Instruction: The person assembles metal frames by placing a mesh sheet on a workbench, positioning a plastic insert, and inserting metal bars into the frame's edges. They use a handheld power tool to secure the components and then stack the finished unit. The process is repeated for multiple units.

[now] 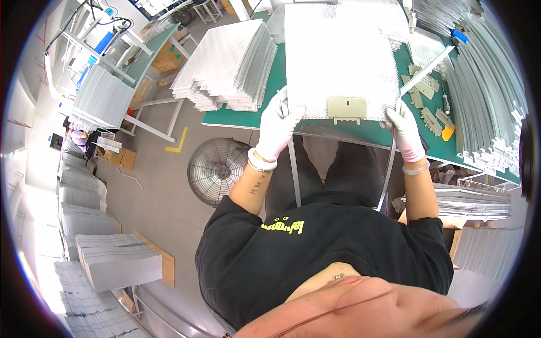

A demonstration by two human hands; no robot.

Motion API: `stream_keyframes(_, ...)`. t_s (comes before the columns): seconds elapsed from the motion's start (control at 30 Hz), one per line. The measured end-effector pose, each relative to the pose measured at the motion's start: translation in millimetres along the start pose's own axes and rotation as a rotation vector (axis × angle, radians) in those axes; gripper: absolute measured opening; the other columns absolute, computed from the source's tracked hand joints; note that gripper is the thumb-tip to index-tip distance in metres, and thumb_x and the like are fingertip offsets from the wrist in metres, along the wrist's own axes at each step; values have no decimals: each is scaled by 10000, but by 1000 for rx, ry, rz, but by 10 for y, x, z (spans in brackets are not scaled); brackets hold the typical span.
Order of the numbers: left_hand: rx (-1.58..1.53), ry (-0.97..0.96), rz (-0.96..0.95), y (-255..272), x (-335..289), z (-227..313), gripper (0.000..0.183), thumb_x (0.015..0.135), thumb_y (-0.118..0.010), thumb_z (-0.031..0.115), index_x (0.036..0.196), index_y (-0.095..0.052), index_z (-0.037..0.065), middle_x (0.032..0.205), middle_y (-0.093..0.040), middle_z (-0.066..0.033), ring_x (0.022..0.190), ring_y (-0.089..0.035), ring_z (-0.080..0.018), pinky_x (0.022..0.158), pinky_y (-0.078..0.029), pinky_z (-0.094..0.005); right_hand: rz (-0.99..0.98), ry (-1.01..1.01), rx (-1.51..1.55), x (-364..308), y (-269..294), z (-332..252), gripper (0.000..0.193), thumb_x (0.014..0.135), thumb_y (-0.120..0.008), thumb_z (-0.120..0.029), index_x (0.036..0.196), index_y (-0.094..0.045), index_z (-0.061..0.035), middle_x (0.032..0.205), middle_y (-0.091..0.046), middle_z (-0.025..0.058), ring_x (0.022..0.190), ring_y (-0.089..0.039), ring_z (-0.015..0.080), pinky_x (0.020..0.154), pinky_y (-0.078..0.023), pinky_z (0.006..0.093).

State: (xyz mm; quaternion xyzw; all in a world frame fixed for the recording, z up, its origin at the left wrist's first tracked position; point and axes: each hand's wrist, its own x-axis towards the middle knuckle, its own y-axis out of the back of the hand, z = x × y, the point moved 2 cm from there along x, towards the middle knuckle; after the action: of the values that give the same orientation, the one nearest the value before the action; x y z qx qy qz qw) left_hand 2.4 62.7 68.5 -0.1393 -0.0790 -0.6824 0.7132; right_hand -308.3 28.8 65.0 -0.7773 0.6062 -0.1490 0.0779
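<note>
- White mesh panel (pixel 338 62), one — set at the middle of the near edge of the green table (pixel 231 118); a beige plate (pixel 338 108) is borne at its near side, fastening not shown.
- Left hand (pixel 277 129), gloved: fingers closed on the panel's near left corner; whether the left metal strip (pixel 295 174) is pinched too cannot be told.
- Right hand (pixel 407 132), gloved: fingers apparently closed on the right metal strip (pixel 387 174), at the near right corner.
- Progress, as judged: plate placed; strips not yet laid along the panel's sides.
- Outstanding, seemingly — loose beige plates (pixel 422 84) toward the table's right edge, panel stack (pixel 225 62) by its left edge.
</note>
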Motion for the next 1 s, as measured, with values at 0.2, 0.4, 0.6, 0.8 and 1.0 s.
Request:
stream_keyframes(0.2, 216, -162, 42, -8, -335, 331, 776, 998, -576, 79, 1567, -59, -26, 979, -562, -15, 855, -487, -60, 796, -432, -207, -33, 56, -16, -96, -87, -104, 157, 962, -568, -141, 1064, -542, -24, 758, -467, -20, 664, -424, 77, 680, -455, 282)
stream_keyframes(0.4, -249, -169, 252, 185, -782, 538, 43, 990, -575, 76, 969, -550, 49, 1046, -573, -31, 851, -487, -89, 818, -422, -257, -178, 89, -106, -170, -504, -454, 275, 923, -569, -92, 1172, -542, 22, 867, -597, 27, 769, -558, 105, 737, -487, 268)
stream_keyframes(0.6, -70, -301, 314, 300, -445, 984, 210, 972, -514, 47, 1177, -470, 28, 1002, -536, -4, 847, -454, -54, 788, -403, -229, -164, 432, -408, 178, -693, -804, 238, 911, -577, -71, 1123, -590, 36, 859, -598, -6, 785, -496, 42, 712, -435, 223)
stream_keyframes(0.8, -149, -427, 182, 300, 451, 972, 248, 956, -558, 54, 1188, -469, 51, 777, -454, 76, 670, -385, -4, 602, -333, -179, 126, 633, -359, 589, -622, -976, 203, 942, -630, -106, 783, -529, -31, 702, -447, -79, 656, -367, 14, 563, -337, 217)
stream_keyframes(1.0, -176, -333, -84, 62, 917, 884, 351, 925, -521, -6, 1261, -429, 38, 1058, -515, -9, 930, -482, -67, 827, -408, -230, 231, 684, -189, 784, -455, -1007, 146, 945, -681, -138, 972, -580, -36, 722, -448, -94, 660, -354, 11, 580, -314, 194)
